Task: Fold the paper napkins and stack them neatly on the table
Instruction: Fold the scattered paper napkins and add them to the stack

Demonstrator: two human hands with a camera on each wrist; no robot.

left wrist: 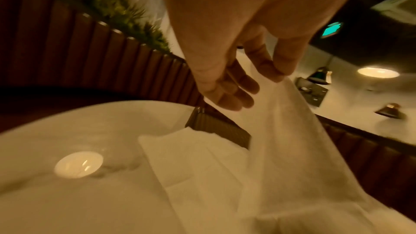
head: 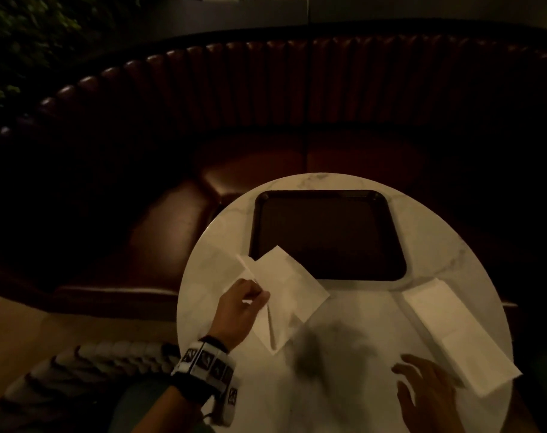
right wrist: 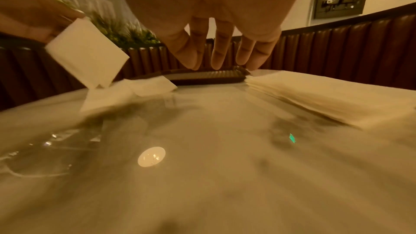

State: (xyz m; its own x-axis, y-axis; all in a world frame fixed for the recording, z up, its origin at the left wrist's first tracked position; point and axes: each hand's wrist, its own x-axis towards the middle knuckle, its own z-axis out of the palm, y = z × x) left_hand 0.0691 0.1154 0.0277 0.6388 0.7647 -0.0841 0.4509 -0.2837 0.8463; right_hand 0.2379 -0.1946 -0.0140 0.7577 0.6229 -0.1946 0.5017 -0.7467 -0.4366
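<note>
On the round white marble worktop (head: 344,385), the left hand (head: 239,310) pinches a white paper napkin (head: 284,285) lifted off the loose pile; the right hand (head: 428,392) hovers empty, fingers spread, beside the folded napkin stack (head: 456,332). Folding seems partway; several remain.

We see bare desk (head: 344,310) in the middle, between the left hand (head: 239,307) with its lifted napkin (head: 284,285) and the folded stack (head: 459,335) on the right. The dark tray (head: 325,232) closes off the far side, its near-left corner under the napkin. The right hand (head: 428,389) hovers at the near edge, just beside the stack.
</note>
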